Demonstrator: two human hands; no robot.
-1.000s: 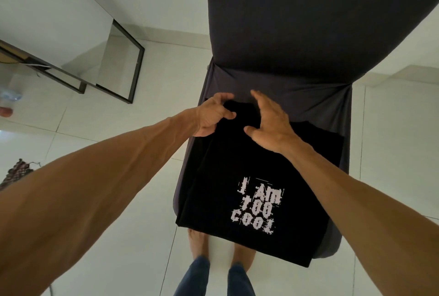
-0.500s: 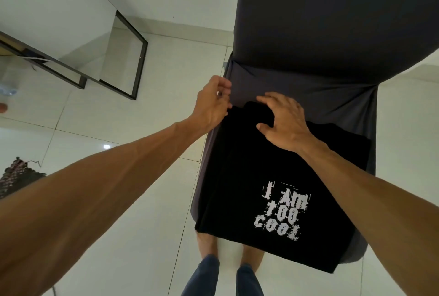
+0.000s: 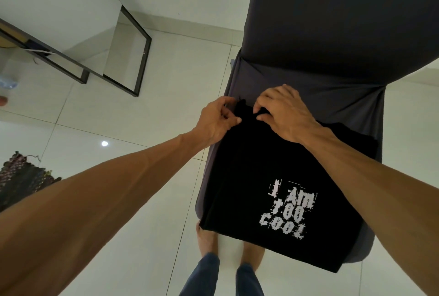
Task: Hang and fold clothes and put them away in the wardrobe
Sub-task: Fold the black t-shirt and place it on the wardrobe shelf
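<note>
Left hand (image 3: 217, 121) and right hand (image 3: 286, 114) are both pinching, fingers curled, the far edge of the black t-shirt (image 3: 247, 177), which is lying flat on the grey-covered chair (image 3: 313, 79), likely gathering that edge for a fold.

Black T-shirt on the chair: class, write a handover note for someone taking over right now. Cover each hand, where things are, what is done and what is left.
Left hand: pinches the far left edge of the black T-shirt.
Right hand: fingers curled on the same far edge, close beside the left.
The shirt lies print-up on the seat of the grey-covered chair, with its near edge hanging over the front.
Done: shirt laid out on the seat.
Left: finish folding it, then put it away.
</note>
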